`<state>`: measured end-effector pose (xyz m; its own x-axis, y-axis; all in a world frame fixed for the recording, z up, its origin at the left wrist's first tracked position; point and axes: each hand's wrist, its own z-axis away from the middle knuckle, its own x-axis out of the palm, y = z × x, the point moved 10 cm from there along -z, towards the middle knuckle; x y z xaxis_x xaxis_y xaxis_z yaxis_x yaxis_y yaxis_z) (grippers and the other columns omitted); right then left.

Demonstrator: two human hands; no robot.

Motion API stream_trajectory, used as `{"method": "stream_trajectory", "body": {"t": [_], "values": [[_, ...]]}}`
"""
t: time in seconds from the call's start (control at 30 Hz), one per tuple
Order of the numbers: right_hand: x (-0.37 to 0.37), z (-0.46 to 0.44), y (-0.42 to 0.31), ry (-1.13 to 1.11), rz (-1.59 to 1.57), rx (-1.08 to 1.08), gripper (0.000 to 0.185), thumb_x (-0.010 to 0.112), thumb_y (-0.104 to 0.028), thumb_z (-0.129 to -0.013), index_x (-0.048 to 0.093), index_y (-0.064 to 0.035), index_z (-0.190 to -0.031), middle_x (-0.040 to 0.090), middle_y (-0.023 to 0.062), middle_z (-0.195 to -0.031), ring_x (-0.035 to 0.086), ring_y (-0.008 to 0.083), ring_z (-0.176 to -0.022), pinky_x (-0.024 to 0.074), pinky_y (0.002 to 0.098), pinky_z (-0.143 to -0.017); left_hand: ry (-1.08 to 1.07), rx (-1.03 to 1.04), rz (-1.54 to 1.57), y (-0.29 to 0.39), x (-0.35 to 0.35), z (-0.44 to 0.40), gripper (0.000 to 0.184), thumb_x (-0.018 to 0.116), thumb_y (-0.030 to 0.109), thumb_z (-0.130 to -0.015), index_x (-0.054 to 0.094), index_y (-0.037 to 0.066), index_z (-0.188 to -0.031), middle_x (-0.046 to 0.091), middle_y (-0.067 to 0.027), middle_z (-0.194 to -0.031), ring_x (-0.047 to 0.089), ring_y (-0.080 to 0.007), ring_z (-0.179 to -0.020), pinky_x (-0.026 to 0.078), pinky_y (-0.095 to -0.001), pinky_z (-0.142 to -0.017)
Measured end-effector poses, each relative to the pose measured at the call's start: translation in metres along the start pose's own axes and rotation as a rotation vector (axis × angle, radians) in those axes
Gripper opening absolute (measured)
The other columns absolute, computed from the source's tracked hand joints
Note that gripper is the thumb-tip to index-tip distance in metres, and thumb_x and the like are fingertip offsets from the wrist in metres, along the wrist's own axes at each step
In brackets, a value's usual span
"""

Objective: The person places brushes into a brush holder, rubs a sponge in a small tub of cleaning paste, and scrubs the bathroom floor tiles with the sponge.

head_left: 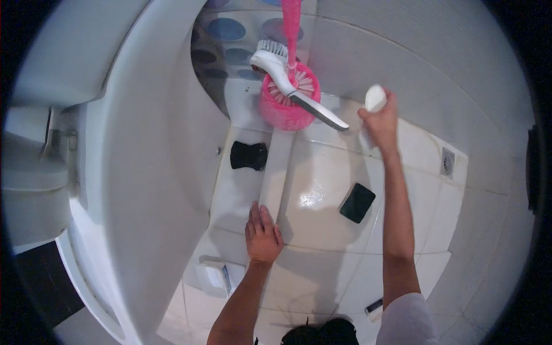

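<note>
White floor tiles (313, 276) stretch beneath both hands. The right hand's (380, 121) fingers curl around a white object (376, 98). The left hand (263, 237) lies palm down by a low ledge (275, 178), fingers slightly spread, pointing towards a black sponge (248, 156); a dark green sponge (357, 203) lies to their right. Farther beyond them, a brush (280, 72) crosses a pink pot (284, 118).

Left hand (264, 237) and right hand (384, 122): two hands; black pad (248, 155) and green pad (357, 203): two pads; white brush (278, 70) and pink brush (292, 23): two long-handled brushes; one holder (290, 119); one drain (448, 163)
</note>
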<state>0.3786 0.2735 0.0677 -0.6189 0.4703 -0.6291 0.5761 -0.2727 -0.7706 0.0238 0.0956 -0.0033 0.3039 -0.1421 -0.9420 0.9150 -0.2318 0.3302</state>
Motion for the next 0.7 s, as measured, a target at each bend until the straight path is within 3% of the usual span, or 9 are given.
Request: {"method": "stream_trajectory", "body": {"t": [0.03, 0.1, 0.13, 0.2, 0.27, 0.37, 0.47, 0.57, 0.7], "values": [[-0.015, -0.004, -0.036, -0.016, 0.069, -0.137, 0.074, 0.073, -0.012, -0.065, 0.042, 0.0048, -0.13, 0.055, 0.0231, -0.117, 0.059, 0.0281, -0.105, 0.0479, 0.0372, -0.09, -0.004, -0.008, -0.001, -0.001, 0.0, 0.001, 0.066, 0.049, 0.016, -0.086, 0.021, -0.004, -0.142, 0.027, -0.0296, -0.145, 0.037, -0.0462, -0.128, 0.035, -0.0508, -0.103], [-0.008, -0.008, -0.1, -0.254, -0.312, -0.078, 0.069, 0.072, -0.018, -0.069, 0.048, 0.0075, -0.128, 0.06, 0.0225, -0.109, 0.063, 0.0274, -0.095, 0.0498, 0.0353, -0.085, -0.029, -0.006, -0.008, 0.0, 0.0, 0.0, 0.066, 0.049, 0.016, -0.087, 0.021, -0.005, -0.142, 0.027, -0.0297, -0.145, 0.038, -0.0462, -0.127, 0.036, -0.0508, -0.103], [0.004, -0.011, -0.113, -0.256, -0.312, -0.081, 0.069, 0.072, -0.018, -0.069, 0.048, 0.0075, -0.128, 0.06, 0.0225, -0.109, 0.063, 0.0274, -0.095, 0.0498, 0.0353, -0.085, -0.027, -0.008, -0.008, 0.0, 0.0, 0.0, 0.066, 0.049, 0.016, -0.087, 0.021, -0.005, -0.142, 0.027, -0.0297, -0.145, 0.038, -0.0462, -0.127, 0.036, -0.0508, -0.103], [0.034, -0.019, -0.13, -0.342, -0.317, 0.007, 0.063, 0.075, -0.032, -0.067, 0.057, 0.0086, -0.111, 0.065, 0.0234, -0.102, 0.066, 0.0313, -0.091, 0.0505, 0.0375, -0.083, -0.004, 0.002, -0.032, 0.001, 0.0, 0.0, 0.066, 0.048, 0.017, -0.087, 0.021, -0.004, -0.143, 0.027, -0.0299, -0.145, 0.038, -0.0459, -0.127, 0.036, -0.0508, -0.102], [0.052, -0.018, -0.141, -0.323, -0.208, -0.059, 0.065, 0.075, -0.035, -0.067, 0.056, 0.0093, -0.111, 0.065, 0.0238, -0.101, 0.066, 0.0298, -0.091, 0.0504, 0.0361, -0.082, 0.003, 0.007, -0.028, 0.002, -0.001, 0.0, 0.065, 0.048, 0.017, -0.087, 0.021, -0.004, -0.143, 0.026, -0.0299, -0.145, 0.038, -0.046, -0.127, 0.036, -0.0509, -0.102], [0.065, -0.026, -0.129, -0.251, -0.175, -0.141, 0.063, 0.077, -0.038, -0.069, 0.057, 0.0084, -0.106, 0.066, 0.0219, -0.099, 0.065, 0.0244, -0.087, 0.0501, 0.0343, -0.078, 0.005, 0.011, -0.016, 0.002, -0.001, 0.001, 0.065, 0.047, 0.017, -0.087, 0.021, -0.004, -0.143, 0.026, -0.0299, -0.145, 0.037, -0.0464, -0.127, 0.036, -0.0511, -0.102], [0.072, -0.018, -0.122, -0.446, -0.4, 0.034, 0.045, 0.067, -0.029, -0.086, 0.058, 0.0031, -0.116, 0.064, 0.0135, -0.103, 0.061, 0.0173, -0.09, 0.0482, 0.0274, -0.079, -0.007, 0.007, -0.005, -0.001, 0.001, 0.002, 0.065, 0.047, 0.017, -0.087, 0.021, -0.004, -0.143, 0.025, -0.0298, -0.145, 0.037, -0.0468, -0.127, 0.035, -0.0513, -0.102], [0.073, -0.017, -0.107, -0.475, -0.673, 0.147, 0.041, 0.066, -0.03, -0.085, 0.063, 0.001, -0.111, 0.067, 0.0109, -0.097, 0.062, 0.0153, -0.078, 0.0488, 0.027, -0.072, -0.015, 0.01, -0.013, -0.001, 0.002, 0.001, 0.065, 0.047, 0.017, -0.087, 0.021, -0.005, -0.143, 0.025, -0.0299, -0.145, 0.037, -0.047, -0.127, 0.035, -0.0511, -0.103], [0.058, -0.013, -0.101, -0.384, -0.71, 0.129, 0.039, 0.065, -0.029, -0.086, 0.064, 0.0005, -0.112, 0.067, 0.0098, -0.096, 0.061, 0.015, -0.076, 0.0493, 0.0274, -0.072, -0.01, 0.014, -0.03, 0.0, 0.002, 0.001, 0.065, 0.047, 0.017, -0.087, 0.021, -0.006, -0.142, 0.026, -0.03, -0.145, 0.037, -0.0467, -0.127, 0.035, -0.0507, -0.103]]}}
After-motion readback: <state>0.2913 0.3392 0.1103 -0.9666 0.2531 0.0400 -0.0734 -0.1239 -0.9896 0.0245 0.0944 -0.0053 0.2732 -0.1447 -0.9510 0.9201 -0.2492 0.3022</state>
